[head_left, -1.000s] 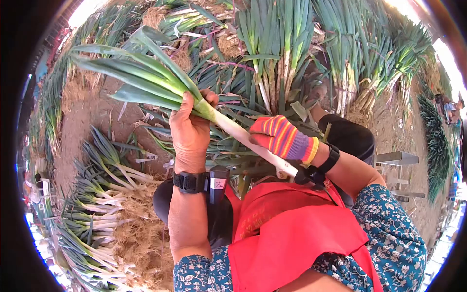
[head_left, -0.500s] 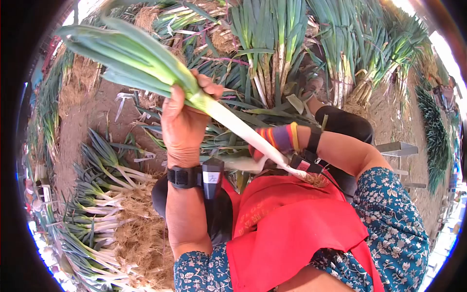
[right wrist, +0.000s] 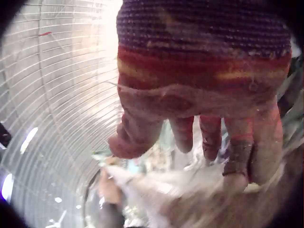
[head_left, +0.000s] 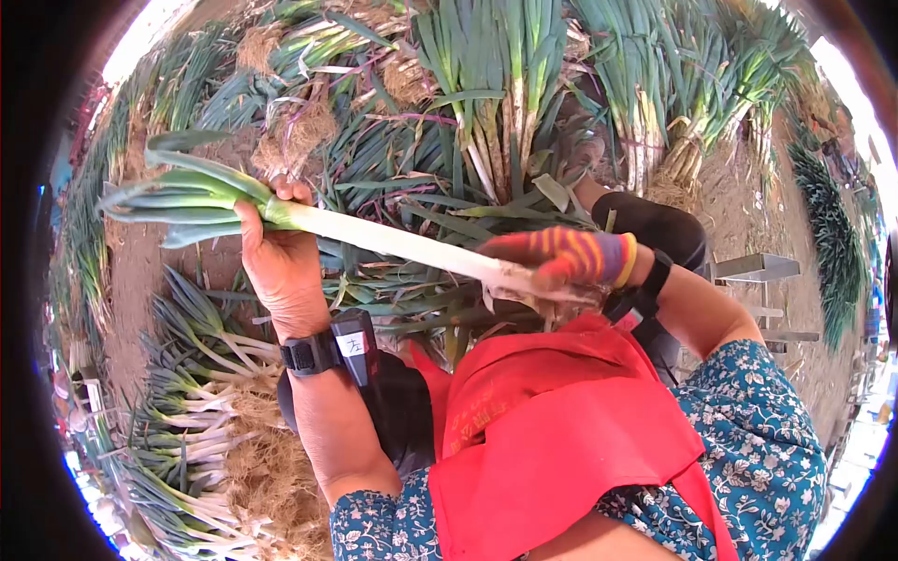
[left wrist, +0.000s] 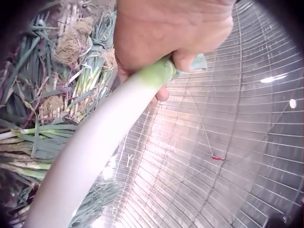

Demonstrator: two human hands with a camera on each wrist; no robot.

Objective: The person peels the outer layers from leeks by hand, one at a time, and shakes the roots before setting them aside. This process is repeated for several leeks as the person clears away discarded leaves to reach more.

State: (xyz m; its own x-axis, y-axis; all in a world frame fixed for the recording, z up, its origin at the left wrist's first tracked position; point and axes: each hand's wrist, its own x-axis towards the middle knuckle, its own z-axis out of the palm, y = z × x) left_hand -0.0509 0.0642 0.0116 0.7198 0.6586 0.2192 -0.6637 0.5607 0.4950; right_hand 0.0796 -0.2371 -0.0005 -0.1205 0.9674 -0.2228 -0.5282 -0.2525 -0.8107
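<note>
My bare left hand [head_left: 283,262] grips a large leek [head_left: 402,245] where its green leaves meet the white shank. The leaves fan out to the left, and the shank slants gently down to the right across my lap. Close over the root end is my right hand [head_left: 571,254], in a striped knitted glove and blurred by motion. In the right wrist view the gloved fingers [right wrist: 237,142] reach out fairly straight, with the thumb apart and the pale root end [right wrist: 161,190] just beyond them. Loose pale skin hangs below the shank near the roots.
Trimmed leeks with bushy roots [head_left: 271,467] lie in a row at lower left. Upright leek bundles [head_left: 505,103] stand ahead, with loose green leaves [head_left: 402,299] on the ground before me. A metal stool [head_left: 756,268] is at right; a red apron [head_left: 561,411] covers my lap.
My left hand has carried the leek left and turned it more level. The right hand let go of the mid-shank, passed low behind it with a strip of skin, and is now over the root end.
</note>
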